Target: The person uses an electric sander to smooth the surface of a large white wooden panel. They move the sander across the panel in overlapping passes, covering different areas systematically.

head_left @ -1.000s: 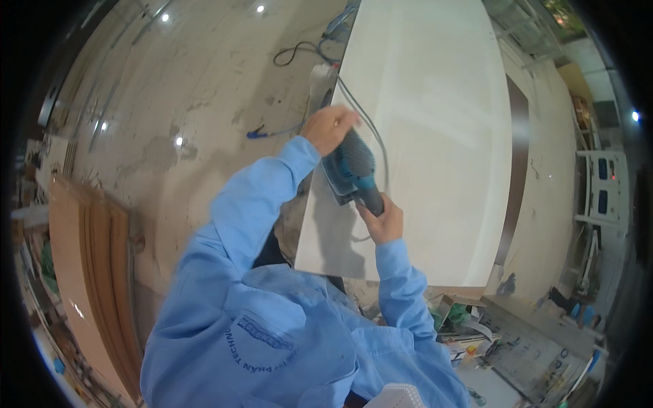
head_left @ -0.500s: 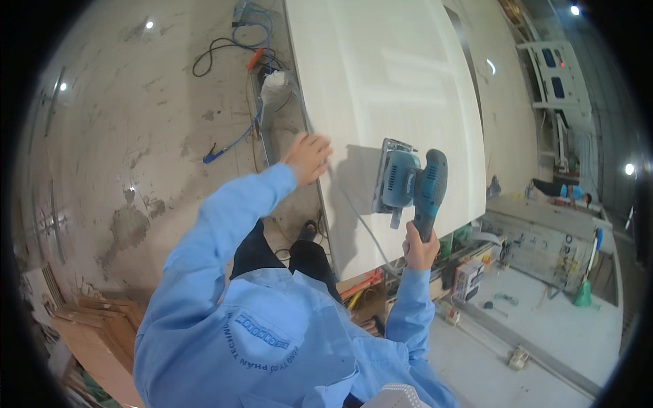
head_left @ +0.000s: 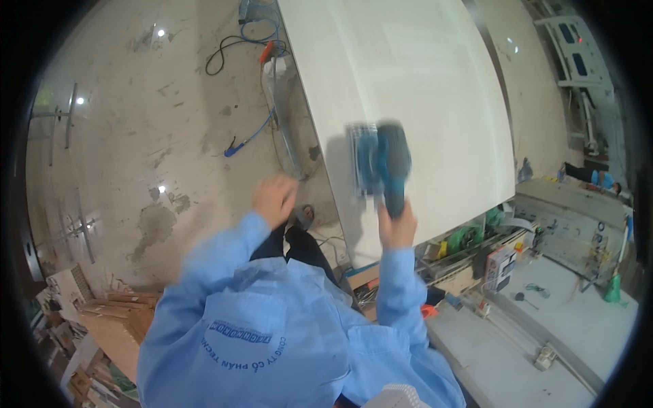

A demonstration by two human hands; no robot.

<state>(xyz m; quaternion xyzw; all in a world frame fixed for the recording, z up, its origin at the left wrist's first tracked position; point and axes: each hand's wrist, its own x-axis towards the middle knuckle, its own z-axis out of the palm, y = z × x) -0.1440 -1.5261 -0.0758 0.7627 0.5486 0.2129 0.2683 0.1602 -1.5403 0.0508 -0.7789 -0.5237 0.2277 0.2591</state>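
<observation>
My right hand (head_left: 398,226) is wrapped round the handle of a teal and black electric sander (head_left: 391,153). The sander is blurred and tilted on its side, its flat pad turned to the left. Its shadow falls on a large pale panel (head_left: 435,88) below, and I cannot tell whether any part touches it. My left hand (head_left: 275,199) is empty, slightly blurred, with fingers loosely extended. It hangs over the floor, left of the panel's edge and apart from it.
A blue air gun (head_left: 233,147) on a hose and a dark cable (head_left: 218,58) lie on the stained floor. Cardboard (head_left: 115,313) is stacked at lower left. At right, a grey worktop (head_left: 544,319) bears a box (head_left: 500,266). Another person (head_left: 602,179) is far right.
My left hand has come off the panel's edge, down and left over the floor. The sander, still in my right hand, has shifted left. The whole view has also shifted a little.
</observation>
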